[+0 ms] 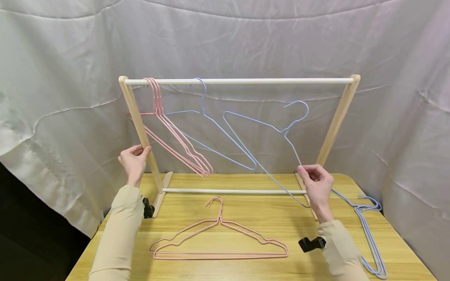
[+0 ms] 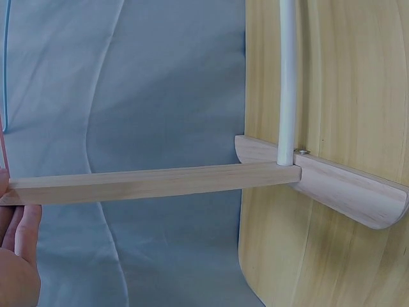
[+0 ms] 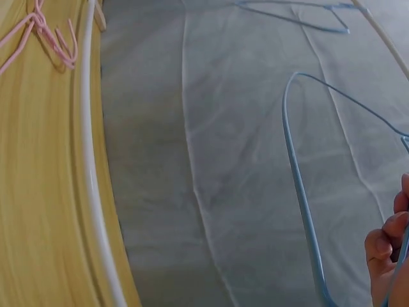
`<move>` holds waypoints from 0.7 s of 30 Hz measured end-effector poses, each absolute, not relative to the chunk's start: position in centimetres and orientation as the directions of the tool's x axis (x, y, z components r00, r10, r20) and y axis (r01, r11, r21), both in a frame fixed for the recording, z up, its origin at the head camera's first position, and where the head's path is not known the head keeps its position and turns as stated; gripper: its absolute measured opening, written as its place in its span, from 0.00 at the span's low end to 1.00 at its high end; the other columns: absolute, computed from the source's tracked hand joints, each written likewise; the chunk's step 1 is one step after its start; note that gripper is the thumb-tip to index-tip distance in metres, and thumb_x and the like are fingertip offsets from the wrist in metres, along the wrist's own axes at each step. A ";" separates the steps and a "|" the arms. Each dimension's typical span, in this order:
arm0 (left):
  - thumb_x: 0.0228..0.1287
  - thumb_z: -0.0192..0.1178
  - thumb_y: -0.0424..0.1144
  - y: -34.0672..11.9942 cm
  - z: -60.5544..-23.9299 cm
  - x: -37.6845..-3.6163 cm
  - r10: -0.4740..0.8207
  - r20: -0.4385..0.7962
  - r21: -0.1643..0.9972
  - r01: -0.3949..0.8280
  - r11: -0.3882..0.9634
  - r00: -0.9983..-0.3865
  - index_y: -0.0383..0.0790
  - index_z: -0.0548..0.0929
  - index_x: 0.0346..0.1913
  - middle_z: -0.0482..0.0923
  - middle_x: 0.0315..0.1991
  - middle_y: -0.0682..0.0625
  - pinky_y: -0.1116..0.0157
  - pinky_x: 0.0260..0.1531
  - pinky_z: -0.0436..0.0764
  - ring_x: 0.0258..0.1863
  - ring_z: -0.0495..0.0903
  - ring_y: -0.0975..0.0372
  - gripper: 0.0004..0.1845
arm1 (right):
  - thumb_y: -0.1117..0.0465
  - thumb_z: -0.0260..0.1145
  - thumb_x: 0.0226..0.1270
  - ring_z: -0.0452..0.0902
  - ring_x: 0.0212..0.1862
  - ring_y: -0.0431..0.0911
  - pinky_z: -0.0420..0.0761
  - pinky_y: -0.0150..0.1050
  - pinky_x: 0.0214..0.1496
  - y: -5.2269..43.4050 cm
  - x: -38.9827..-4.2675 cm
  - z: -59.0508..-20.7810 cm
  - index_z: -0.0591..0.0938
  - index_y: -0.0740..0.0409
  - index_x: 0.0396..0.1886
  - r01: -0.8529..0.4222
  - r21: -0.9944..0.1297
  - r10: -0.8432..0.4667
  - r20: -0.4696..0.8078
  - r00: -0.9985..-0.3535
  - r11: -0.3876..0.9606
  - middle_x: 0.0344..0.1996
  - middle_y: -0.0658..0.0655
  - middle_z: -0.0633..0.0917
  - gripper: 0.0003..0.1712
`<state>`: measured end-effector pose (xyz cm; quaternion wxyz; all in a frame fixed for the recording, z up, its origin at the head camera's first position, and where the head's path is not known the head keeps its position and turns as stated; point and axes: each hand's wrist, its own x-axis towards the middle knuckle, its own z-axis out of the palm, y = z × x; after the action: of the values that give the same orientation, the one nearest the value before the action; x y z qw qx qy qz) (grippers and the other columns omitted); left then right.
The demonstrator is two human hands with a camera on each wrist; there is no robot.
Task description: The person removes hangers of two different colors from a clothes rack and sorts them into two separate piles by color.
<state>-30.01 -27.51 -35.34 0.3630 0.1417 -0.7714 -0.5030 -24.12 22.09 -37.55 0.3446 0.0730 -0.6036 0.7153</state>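
My left hand (image 1: 134,163) grips the left wooden post (image 1: 140,128) of a clothes rack between thumb and fingers. With my right hand (image 1: 317,187) I pinch a blue wire hanger (image 1: 258,121) by its right arm, near the right post. That hanger is tilted, and its hook stands below the rack's white top rail (image 1: 267,81), apart from it. Several pink hangers (image 1: 183,142) hang bunched at the rail's left end. A single blue hanger (image 1: 225,132) hangs just right of them. The left wrist view shows the post (image 2: 147,182) held at its left end.
Pink hangers (image 1: 220,256) lie overlapping on the wooden table (image 1: 197,230) in front of the rack. More blue hangers (image 1: 369,230) lie stacked at the right edge. A lower white bar (image 1: 232,191) joins the rack's feet. Behind it hangs a grey curtain (image 1: 239,43).
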 end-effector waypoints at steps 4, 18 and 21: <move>0.63 0.70 0.41 -27.5 -35.3 -30.0 -0.583 0.416 0.879 0.144 0.454 -0.698 0.32 0.88 0.50 0.88 0.46 0.36 0.85 0.33 0.72 0.25 0.73 0.87 0.17 | 0.81 0.67 0.58 0.76 0.21 0.31 0.72 0.20 0.23 23.2 -23.8 -38.4 0.85 0.64 0.25 -0.601 -0.798 0.429 0.527 -0.733 -0.046 0.20 0.44 0.87 0.11; 0.63 0.70 0.41 -27.5 -35.2 -29.9 -0.591 0.414 0.882 0.145 0.448 -0.692 0.32 0.89 0.49 0.88 0.46 0.35 0.85 0.33 0.71 0.24 0.72 0.89 0.17 | 0.80 0.67 0.60 0.77 0.21 0.33 0.74 0.22 0.23 27.1 -22.2 -41.0 0.85 0.67 0.26 -0.594 -0.800 0.499 0.483 -0.719 -0.082 0.20 0.47 0.87 0.08; 0.63 0.70 0.40 -27.4 -35.1 -29.9 -0.591 0.409 0.884 0.141 0.446 -0.695 0.32 0.89 0.49 0.88 0.46 0.36 0.85 0.33 0.71 0.24 0.72 0.89 0.17 | 0.79 0.69 0.59 0.77 0.20 0.35 0.73 0.23 0.22 27.8 -21.8 -41.1 0.85 0.69 0.27 -0.632 -0.766 0.521 0.493 -0.697 -0.120 0.20 0.49 0.88 0.05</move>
<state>-29.89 -27.43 -35.13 0.3620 0.1465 -0.7693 -0.5056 -21.84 27.80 -41.06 0.3859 0.0516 -0.5394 0.7466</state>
